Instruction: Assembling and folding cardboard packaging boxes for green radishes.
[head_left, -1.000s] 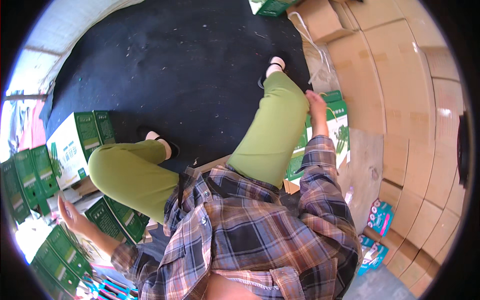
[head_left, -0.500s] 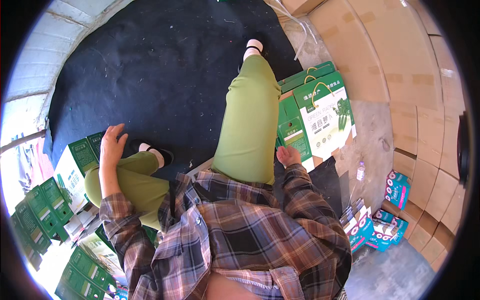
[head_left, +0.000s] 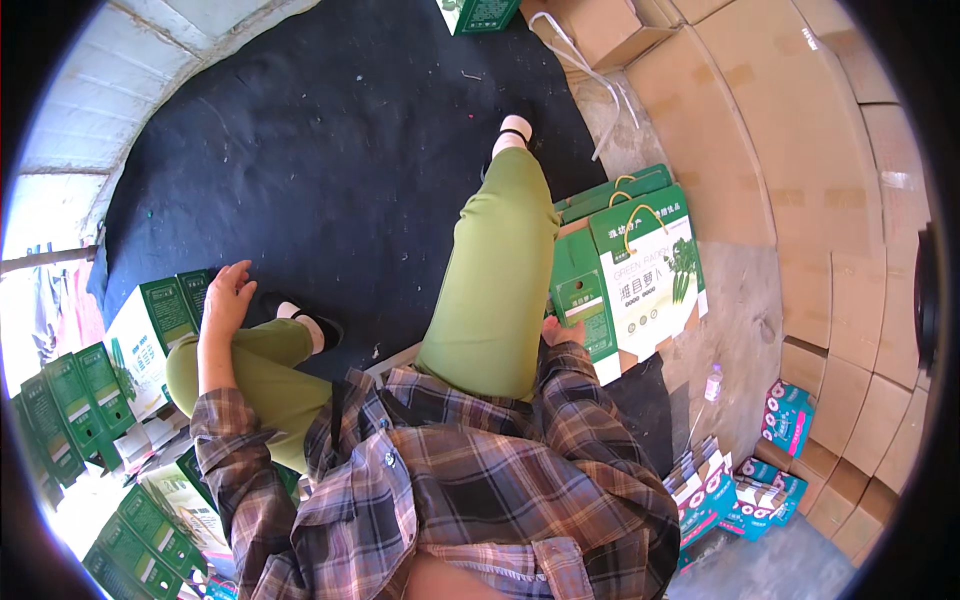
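My left hand [head_left: 230, 297] hovers over my bent left knee, its fingers stretched out and holding nothing. Close beside it stands a green and white carton [head_left: 140, 340]. My right hand [head_left: 563, 332] is by my right thigh, at the near lower edge of a green and white gift carton [head_left: 645, 285] with a rope handle. Its thumb and fingers look apart, with nothing seen between them; whether it touches the carton I cannot tell. More cartons with rope handles [head_left: 625, 190] stand close behind that one.
Stacked brown cardboard boxes [head_left: 740, 130] line the right side. Teal printed packages [head_left: 787, 418] and a small clear bottle [head_left: 713, 382] are at the lower right. Several green cartons [head_left: 85, 395] stand at left. Black sheeting [head_left: 330, 130] covers the floor; another green carton [head_left: 485, 14] sits at its far edge.
The view has tilted, so the surroundings sit lower and a green carton shows at the far edge. My right hand has shifted slightly relative to the gift carton; my left hand stays over the knee.
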